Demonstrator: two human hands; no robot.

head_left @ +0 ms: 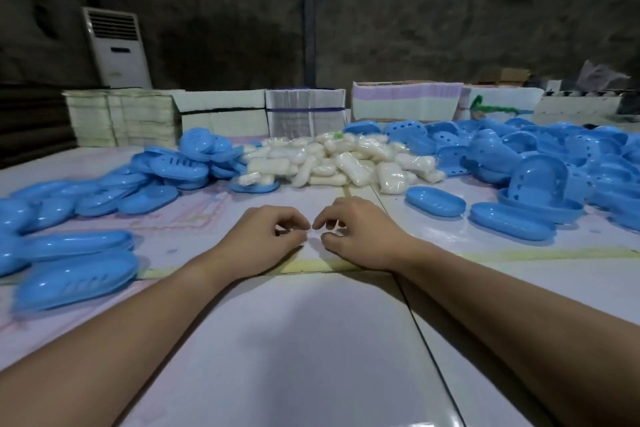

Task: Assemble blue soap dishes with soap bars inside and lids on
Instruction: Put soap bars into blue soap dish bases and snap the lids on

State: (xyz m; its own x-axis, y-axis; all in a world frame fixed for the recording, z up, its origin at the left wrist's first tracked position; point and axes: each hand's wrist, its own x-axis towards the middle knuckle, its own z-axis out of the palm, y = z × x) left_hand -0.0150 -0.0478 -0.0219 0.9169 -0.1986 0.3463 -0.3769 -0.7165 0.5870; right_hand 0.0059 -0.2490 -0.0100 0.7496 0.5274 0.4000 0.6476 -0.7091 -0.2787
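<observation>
Blue dish bases are seen just ahead and to the right of the right hand, long axes running left to right. Soap bars are heaped straight ahead, beyond both hands. Lids are spread near the left hand. Both hands rest on the counter, fingers loosely curled, nothing clearly held. The nearest bases look empty.

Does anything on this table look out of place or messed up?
One thing: a few wrapped soap bars sit on a lone blue dish part at the soap heap's near-left edge. Nothing looks spilled or broken.
</observation>
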